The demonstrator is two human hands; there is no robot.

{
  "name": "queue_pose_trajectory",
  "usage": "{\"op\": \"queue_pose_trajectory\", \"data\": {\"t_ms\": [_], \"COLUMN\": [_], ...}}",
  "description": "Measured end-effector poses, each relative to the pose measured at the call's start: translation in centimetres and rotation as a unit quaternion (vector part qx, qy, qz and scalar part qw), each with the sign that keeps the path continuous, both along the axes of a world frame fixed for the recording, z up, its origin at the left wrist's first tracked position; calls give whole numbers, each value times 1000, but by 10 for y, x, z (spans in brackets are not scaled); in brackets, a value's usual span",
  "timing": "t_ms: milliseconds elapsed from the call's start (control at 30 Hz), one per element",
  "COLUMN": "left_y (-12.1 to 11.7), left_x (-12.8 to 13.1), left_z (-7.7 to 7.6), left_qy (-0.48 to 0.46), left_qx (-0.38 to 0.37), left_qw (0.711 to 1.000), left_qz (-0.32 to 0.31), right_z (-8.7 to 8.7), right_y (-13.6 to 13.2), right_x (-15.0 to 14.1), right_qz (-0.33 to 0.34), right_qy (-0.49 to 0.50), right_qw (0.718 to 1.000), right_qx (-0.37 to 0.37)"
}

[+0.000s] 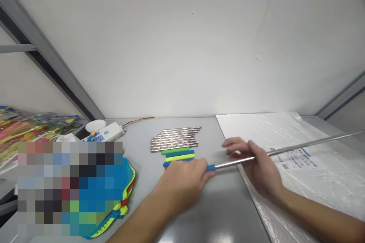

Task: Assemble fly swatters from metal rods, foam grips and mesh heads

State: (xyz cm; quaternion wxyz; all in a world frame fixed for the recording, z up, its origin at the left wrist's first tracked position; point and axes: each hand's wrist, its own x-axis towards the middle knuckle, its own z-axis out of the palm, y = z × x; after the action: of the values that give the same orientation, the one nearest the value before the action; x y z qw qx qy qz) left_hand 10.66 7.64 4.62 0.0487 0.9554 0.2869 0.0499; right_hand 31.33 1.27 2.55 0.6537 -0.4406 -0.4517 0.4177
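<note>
The left hand point(186, 178) is closed on the rod point(302, 145) at its blue end; the right hand point(264, 171) lies around the shaft, fingers loosely spread. Its long axis runs rightward and slightly away, above the grey bench point(222, 212) and wrapped board point(336, 174). Behind stands a white wall point(182, 45).

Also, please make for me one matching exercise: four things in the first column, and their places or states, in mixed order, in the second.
Things
1. Long rod
2. Short rods
3. Flat package
4. Power strip

Places or states
A. Back left, near thin coloured wires
B. Wrapped in clear plastic, on the right
C. Side by side, just behind the coloured tubes
D. Held up, with a blue end

Pairs: 1-D, 2-C, 3-B, 4-A
</note>
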Motion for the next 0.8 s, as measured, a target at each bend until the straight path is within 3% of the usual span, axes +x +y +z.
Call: {"op": "queue_pose_trajectory", "data": {"t_ms": [100,167,233,300,400,500,667,800], "left_y": [-9,-8,0,10,23,30,32,29], "left_x": [6,4,-2,-11,-22,-26,-27,-22], "left_z": [-7,-5,1,8,17,21,20,15], "left_qy": [-22,-35,-43,-48,-40,-19,-2,-7], "left_qx": [22,29,41,53,63,63,58,61], "left_qw": [999,998,998,997,995,991,990,990], "left_qz": [-38,-34,-16,8,62,113,132,126], "right_z": [-7,-7,-1,8,20,22,12,4], "right_y": [-8,-8,-2,8,25,40,51,43], "right_x": [-10,-9,0,14,43,72,90,57], "right_qz": [81,91,55,-23,-155,-220,-235,-176], "right_qy": [-53,-57,-22,41,141,219,243,222], "right_qw": [994,993,998,999,978,950,939,956], "right_qx": [-42,-53,-36,-12,-2,-20,-57,-77]}}
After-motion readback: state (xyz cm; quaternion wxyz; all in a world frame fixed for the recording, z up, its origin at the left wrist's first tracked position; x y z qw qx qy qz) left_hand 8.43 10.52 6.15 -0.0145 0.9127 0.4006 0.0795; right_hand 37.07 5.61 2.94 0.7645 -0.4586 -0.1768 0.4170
